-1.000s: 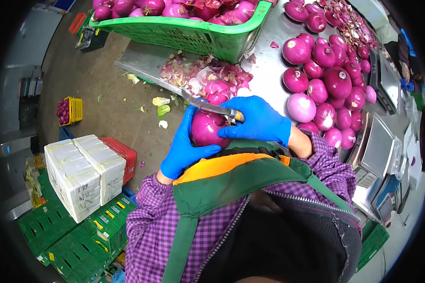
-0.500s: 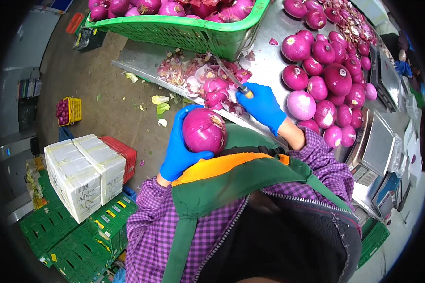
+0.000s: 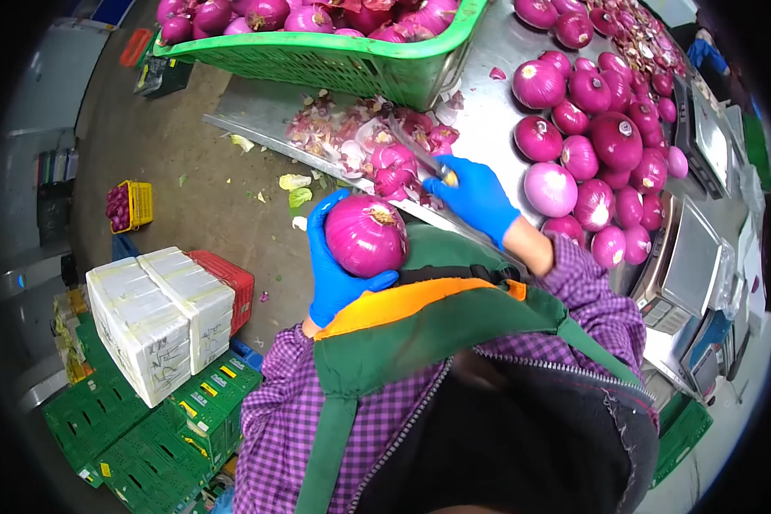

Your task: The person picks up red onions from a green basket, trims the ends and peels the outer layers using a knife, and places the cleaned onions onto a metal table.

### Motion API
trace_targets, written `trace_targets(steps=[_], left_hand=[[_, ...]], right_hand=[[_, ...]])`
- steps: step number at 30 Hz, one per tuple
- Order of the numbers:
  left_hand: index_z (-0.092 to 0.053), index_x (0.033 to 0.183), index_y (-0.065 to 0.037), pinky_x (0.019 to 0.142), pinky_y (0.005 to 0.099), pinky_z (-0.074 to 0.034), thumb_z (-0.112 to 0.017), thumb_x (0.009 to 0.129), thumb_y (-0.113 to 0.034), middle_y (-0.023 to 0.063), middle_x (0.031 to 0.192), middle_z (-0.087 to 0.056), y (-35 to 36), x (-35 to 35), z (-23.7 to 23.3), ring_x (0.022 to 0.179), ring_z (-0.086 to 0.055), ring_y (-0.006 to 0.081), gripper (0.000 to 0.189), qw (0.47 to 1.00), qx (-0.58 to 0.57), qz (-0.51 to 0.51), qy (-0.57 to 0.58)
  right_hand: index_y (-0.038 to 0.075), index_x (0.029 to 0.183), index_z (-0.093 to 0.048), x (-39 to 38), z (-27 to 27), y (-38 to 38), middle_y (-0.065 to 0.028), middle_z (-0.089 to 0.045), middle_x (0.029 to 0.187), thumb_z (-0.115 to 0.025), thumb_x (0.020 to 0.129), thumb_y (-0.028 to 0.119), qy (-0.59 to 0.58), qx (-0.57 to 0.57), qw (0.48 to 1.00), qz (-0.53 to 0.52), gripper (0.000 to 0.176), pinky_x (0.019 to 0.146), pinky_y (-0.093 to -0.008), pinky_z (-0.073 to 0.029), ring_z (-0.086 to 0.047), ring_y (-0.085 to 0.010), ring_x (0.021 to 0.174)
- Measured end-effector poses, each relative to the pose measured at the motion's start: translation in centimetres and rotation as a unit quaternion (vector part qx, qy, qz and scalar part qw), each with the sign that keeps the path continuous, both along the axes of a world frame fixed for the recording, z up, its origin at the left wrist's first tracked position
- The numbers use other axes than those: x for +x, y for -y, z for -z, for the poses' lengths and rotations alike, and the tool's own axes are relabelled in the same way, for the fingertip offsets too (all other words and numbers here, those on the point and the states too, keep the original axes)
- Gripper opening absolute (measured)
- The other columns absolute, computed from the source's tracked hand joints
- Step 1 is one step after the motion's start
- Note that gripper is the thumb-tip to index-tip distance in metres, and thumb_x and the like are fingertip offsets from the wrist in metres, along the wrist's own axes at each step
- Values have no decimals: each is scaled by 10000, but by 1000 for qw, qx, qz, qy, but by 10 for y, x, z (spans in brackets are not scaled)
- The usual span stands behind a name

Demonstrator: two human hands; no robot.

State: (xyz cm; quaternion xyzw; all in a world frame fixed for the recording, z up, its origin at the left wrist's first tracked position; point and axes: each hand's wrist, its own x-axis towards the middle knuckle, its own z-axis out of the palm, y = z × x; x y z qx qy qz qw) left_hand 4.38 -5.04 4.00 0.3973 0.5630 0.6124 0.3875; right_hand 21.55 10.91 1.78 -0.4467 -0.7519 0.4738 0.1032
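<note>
Purple onion (image 3: 367, 234): large, glossy, round, held in air just off table (image 3: 488, 128) near edge. Knife (image 3: 413, 147): slim blade low over table.

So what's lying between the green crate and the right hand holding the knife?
A heap of onion peelings on the steel table fills the stretch from the green crate to the right hand; the knife blade lies over it. Head view.

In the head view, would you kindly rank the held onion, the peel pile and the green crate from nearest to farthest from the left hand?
1. The onion: gripped in the left hand, by the chest.
2. The peel pile: ahead, on the near edge of the table.
3. The green crate: beyond the pile, farther up the table.
</note>
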Motion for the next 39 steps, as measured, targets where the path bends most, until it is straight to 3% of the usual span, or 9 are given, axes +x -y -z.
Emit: trace_targets(steps=[1,3,9,11,14,17,27,33,39], left_hand=[[-298,1353,-78,1043,405,-391,-939,461,-247,131,1344,-396,-1,-1,0,1229,-454,269,1111,1000,1,-3,-3],[-296,1356,-77,1042,404,-392,-939,461,-273,129,1345,-394,0,-2,-1,1233,-451,271,1119,1000,-19,-10,8],[-296,1361,-75,1048,407,-390,-940,463,-274,128,1355,-389,-2,3,-1,1244,-446,280,1123,999,-24,1,31],[-296,1362,-75,1051,409,-389,-940,462,-266,129,1356,-387,-3,4,-1,1245,-446,281,1124,999,-23,2,49],[-292,1364,-76,1052,412,-391,-942,460,-257,130,1358,-383,-1,4,1,1244,-446,280,1129,999,-14,-3,30],[-290,1365,-77,1051,415,-395,-944,458,-256,130,1360,-382,-3,5,-2,1245,-445,278,1132,999,-20,5,37],[-268,1371,-84,1049,414,-401,-944,464,-212,127,1376,-366,-5,6,-3,1257,-438,281,1139,996,-25,19,87],[-277,1367,-86,1044,412,-407,-947,461,-228,128,1376,-364,-4,7,0,1248,-449,282,1136,997,-13,19,77],[-291,1358,-86,1035,416,-413,-955,451,-260,135,1368,-369,-6,13,-7,1239,-459,276,1138,994,-41,25,97]], right_hand=[[99,1196,-591,0,-2,9,-173,-658,985,-652,827,245,-3,1,1000,-3,402,722,-393,-508,-656,-341,852],[121,1298,-521,1,-6,32,-178,-648,1049,-645,828,187,-175,54,982,-42,490,765,-412,-514,-648,-352,908],[135,1430,-333,-2,-16,43,-174,-636,1077,-600,813,127,-100,97,979,-148,673,751,-443,-512,-638,-365,889],[168,1465,-271,-3,-26,42,-174,-646,1001,-582,760,74,-22,22,983,-180,776,709,-442,-508,-631,-378,838],[168,1488,-189,-2,-21,38,-171,-651,950,-569,756,75,-33,-33,975,-217,830,679,-447,-502,-630,-380,780],[167,1495,-159,2,-23,40,-168,-654,900,-568,755,72,-32,-12,975,-218,850,666,-446,-501,-634,-375,741],[185,1500,-152,0,-27,46,-175,-653,873,-596,737,66,-27,15,980,-196,891,647,-442,-506,-644,-366,735],[188,1482,-229,-2,-22,45,-162,-656,866,-596,745,64,11,27,981,-192,832,638,-437,-505,-641,-362,719],[161,1451,-305,4,-3,40,-165,-650,904,-559,790,61,-45,45,980,-187,715,635,-444,-494,-640,-362,740]])
